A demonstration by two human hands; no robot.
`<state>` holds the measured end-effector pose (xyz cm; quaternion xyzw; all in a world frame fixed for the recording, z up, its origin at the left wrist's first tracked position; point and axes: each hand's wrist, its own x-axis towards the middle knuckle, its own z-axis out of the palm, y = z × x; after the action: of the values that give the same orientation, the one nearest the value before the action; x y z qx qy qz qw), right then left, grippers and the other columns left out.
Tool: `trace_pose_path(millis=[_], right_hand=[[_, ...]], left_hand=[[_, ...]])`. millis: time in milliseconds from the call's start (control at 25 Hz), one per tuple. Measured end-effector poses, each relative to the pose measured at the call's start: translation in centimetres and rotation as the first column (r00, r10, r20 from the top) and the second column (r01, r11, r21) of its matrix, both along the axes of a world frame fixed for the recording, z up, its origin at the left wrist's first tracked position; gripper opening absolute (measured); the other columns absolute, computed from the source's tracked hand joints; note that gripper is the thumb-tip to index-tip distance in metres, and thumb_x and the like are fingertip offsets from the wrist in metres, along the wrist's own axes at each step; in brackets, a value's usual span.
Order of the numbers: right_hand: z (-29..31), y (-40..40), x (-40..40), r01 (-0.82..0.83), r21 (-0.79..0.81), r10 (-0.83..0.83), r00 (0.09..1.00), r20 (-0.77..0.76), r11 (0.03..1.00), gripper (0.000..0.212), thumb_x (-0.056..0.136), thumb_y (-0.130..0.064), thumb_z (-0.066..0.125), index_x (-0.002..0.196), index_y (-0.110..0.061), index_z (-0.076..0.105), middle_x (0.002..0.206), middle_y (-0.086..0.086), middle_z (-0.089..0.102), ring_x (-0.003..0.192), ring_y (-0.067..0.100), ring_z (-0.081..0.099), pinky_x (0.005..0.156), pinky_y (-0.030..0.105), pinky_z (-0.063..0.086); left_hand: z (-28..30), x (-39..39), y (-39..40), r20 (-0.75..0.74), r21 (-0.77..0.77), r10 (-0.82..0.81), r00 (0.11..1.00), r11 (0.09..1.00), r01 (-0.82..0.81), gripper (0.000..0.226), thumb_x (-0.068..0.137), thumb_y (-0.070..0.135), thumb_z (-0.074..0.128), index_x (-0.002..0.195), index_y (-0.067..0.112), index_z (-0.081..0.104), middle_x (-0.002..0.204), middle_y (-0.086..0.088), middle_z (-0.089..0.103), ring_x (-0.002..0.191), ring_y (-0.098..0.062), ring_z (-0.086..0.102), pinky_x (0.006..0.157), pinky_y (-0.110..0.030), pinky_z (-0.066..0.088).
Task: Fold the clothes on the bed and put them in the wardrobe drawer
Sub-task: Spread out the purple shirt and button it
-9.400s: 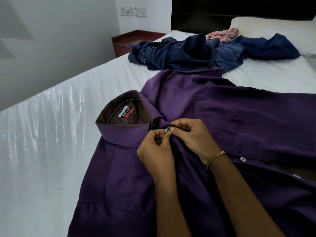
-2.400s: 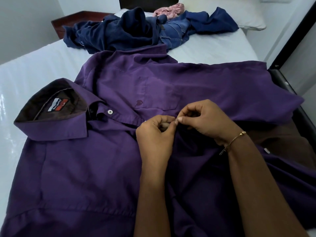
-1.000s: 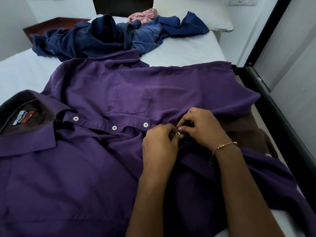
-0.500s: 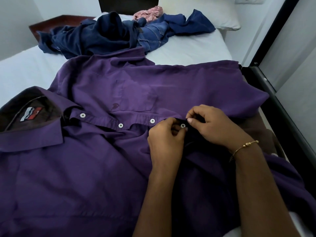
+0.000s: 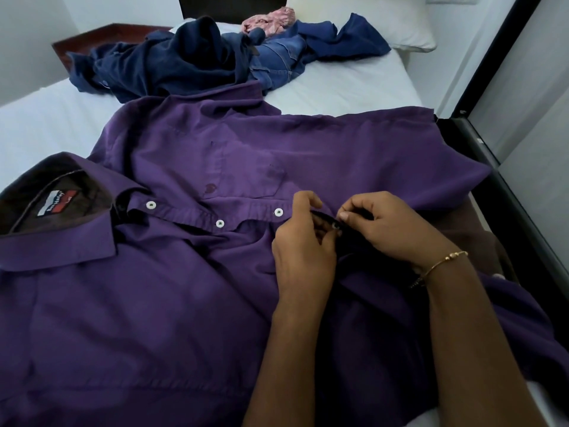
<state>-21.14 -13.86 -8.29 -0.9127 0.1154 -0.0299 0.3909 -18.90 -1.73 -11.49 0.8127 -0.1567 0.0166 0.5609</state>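
The purple button-up cotton shirt point(image 5: 184, 303) lies flat on the white bed point(image 5: 354, 90) so its placket lines up. My left hand point(image 5: 303, 251) and right hand point(image 5: 388, 229) pinch its placket edges together, working a button through.

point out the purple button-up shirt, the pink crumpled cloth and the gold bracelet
purple button-up shirt point(image 5: 160, 303): head view, on its near front panel
pink crumpled cloth point(image 5: 271, 21): head view, on the bundle's middle
gold bracelet point(image 5: 446, 260): head view, on the chain across the wrist
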Motion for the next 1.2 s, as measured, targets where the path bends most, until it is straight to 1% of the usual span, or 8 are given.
trace_pose_path(millis=[120, 240, 480, 640, 760, 880, 1040, 1200], right_hand=[[0.1, 0.1, -0.3, 0.055, 0.180, -0.046, 0.998, -0.052, 0.982, 0.017, 0.087, -0.009, 0.062, 0.073, -0.018, 0.063, 0.066, -0.002, 0.062, 0.060, 0.005, 0.054, 0.061, 0.014, 0.043], [0.0, 0.1, -0.4, 0.082, 0.258, -0.067, 0.996, -0.066, 0.963, 0.016, 0.084, -0.008, 0.065, 0.071, -0.016, 0.063, 0.060, -0.004, 0.060, 0.053, 0.001, 0.052, 0.056, 0.012, 0.042], [0.3, 0.2, -0.5, 0.059, 0.192, -0.057, 0.998, -0.020, 0.980, 0.015, 0.084, -0.011, 0.067, 0.071, -0.017, 0.062, 0.063, -0.004, 0.057, 0.058, 0.004, 0.048, 0.060, 0.015, 0.041], [0.2, 0.6, -0.3, 0.054, 0.207, -0.061, 0.998, 0.029, 0.977, 0.017, 0.086, -0.010, 0.063, 0.071, -0.016, 0.059, 0.065, -0.004, 0.055, 0.062, 0.006, 0.048, 0.062, 0.018, 0.041], [-0.1, 0.6, -0.1, 0.095, 0.355, -0.107, 0.994, 0.015, 0.930, 0.018, 0.086, -0.007, 0.061, 0.071, -0.015, 0.058, 0.069, 0.002, 0.054, 0.067, 0.011, 0.047, 0.067, 0.023, 0.040], [-0.3, 0.8, 0.0, 0.094, 0.424, -0.109, 0.994, 0.011, 0.901, 0.019, 0.088, -0.007, 0.059, 0.071, -0.015, 0.058, 0.073, 0.003, 0.056, 0.071, 0.011, 0.048, 0.071, 0.023, 0.041], [0.0, 0.9, 0.2, 0.110, 0.182, -0.133, 0.984, 0.117, 0.977, 0.013, 0.090, -0.009, 0.057, 0.079, -0.015, 0.060, 0.072, -0.003, 0.058, 0.070, 0.008, 0.051, 0.070, 0.017, 0.042], [1.7, -1.5, -1.8, 0.202, -0.117, -0.180, 0.968, 0.173, 0.972, 0.013, 0.089, -0.006, 0.057, 0.082, -0.016, 0.061, 0.067, -0.010, 0.053, 0.061, 0.004, 0.046, 0.057, 0.006, 0.034]], left_hand=[[-0.3, 0.0, 0.1, 0.138, 0.041, -0.028, 0.990, 0.999, 0.022, 0.031, 0.073, -0.006, 0.063, 0.091, 0.019, 0.066, 0.073, 0.011, 0.065, 0.070, -0.009, 0.062, 0.072, -0.029, 0.052], [-0.5, 0.2, 0.1, 0.158, 0.026, -0.031, 0.987, 0.999, 0.028, 0.028, 0.073, -0.008, 0.063, 0.092, 0.010, 0.073, 0.086, 0.002, 0.072, 0.079, -0.010, 0.066, 0.079, -0.026, 0.053], [-0.1, 0.5, 0.1, -0.062, -0.066, -0.007, 0.998, 0.998, 0.003, 0.025, 0.075, -0.003, 0.065, 0.089, 0.016, 0.074, 0.075, 0.011, 0.069, 0.063, 0.002, 0.060, 0.071, -0.016, 0.051], [0.1, 0.6, 0.2, -0.270, -0.327, -0.035, 0.962, 0.943, -0.058, 0.015, 0.075, 0.009, 0.074, 0.078, 0.023, 0.071, 0.070, -0.001, 0.071, 0.069, -0.013, 0.068, 0.070, -0.026, 0.055], [0.1, 0.7, 0.0, -0.249, -0.275, 0.016, 0.968, 0.957, -0.087, 0.020, 0.079, 0.007, 0.072, 0.073, 0.025, 0.067, 0.065, 0.005, 0.067, 0.062, -0.006, 0.064, 0.065, -0.020, 0.051], [0.1, 0.4, -0.1, -0.077, -0.137, 0.081, 0.994, 0.986, -0.091, 0.009, 0.082, 0.007, 0.069, 0.081, 0.016, 0.070, 0.068, 0.016, 0.061, 0.065, -0.002, 0.060, 0.067, -0.016, 0.049], [-0.1, 0.4, -0.2, 0.057, -0.077, 0.165, 0.985, 0.984, -0.160, 0.010, 0.084, 0.009, 0.066, 0.094, 0.010, 0.068, 0.075, 0.008, 0.063, 0.070, -0.011, 0.059, 0.075, -0.031, 0.050], [0.2, 0.0, 0.1, 0.020, -0.063, 0.295, 0.955, 0.954, -0.293, 0.019, 0.084, 0.024, 0.066, 0.101, 0.021, 0.059, 0.053, 0.011, 0.049, 0.055, -0.004, 0.049, 0.065, -0.026, 0.038]])
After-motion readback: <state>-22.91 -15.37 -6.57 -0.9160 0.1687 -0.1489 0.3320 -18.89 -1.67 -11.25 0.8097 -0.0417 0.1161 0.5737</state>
